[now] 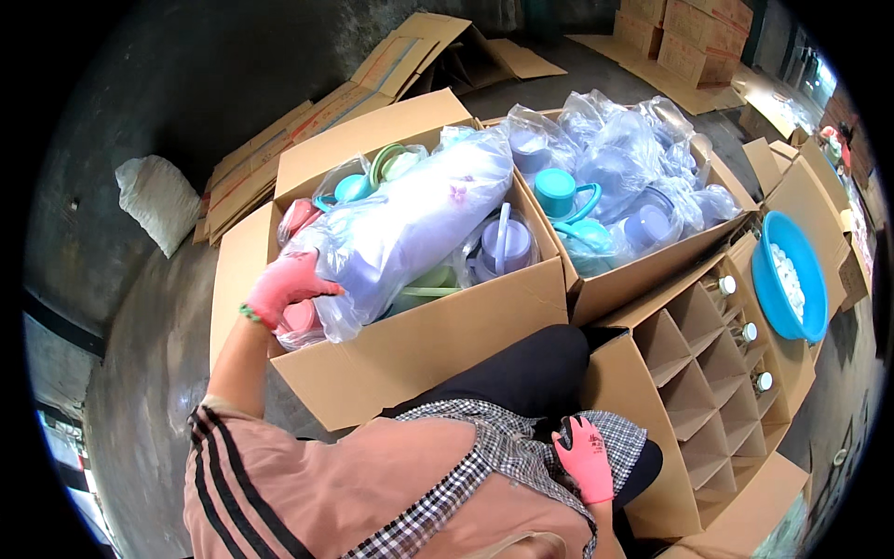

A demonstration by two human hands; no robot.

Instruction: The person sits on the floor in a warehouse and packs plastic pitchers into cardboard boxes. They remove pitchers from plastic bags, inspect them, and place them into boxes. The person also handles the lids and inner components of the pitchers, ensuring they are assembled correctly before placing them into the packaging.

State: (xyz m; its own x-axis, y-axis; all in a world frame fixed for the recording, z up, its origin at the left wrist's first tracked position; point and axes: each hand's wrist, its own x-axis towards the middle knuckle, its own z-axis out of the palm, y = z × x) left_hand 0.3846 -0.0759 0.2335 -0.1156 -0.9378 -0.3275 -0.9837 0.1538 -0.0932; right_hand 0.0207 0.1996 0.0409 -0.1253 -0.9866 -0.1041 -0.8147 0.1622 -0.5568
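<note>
Head view: where the person bends over the cartons, both hands wear pink gloves.
Left hand [284,289]: laid on the near left end of a long clear plastic bag [410,219] of pale lilac ware; the grip is spread over the bag with fingers curled onto it, pressing rather than closed around it.
Bag's place: lying slantwise across the top of the left cardboard box [419,345], from its near left corner toward the far right.
Right hand [585,456]: low at the near right, resting against the person's checked shirt [494,456]; fingers drawn loosely together around something small and dark, though I cannot tell what it is.
In the left box: bagged plastic cups and lids in teal, pink, green and lilac under and beside the long bag.
Right box [643,270]: just beside the left one, heaped with bagged teal and lilac cups.
Divider carton [708,373]: near right, with cardboard cells, some holding white-capped bottles.
Blue basin [792,279]: far right of the divider carton, holding small white pieces.
Floor: flattened cardboard on the far side, a white sack [158,200] at the left.
</note>
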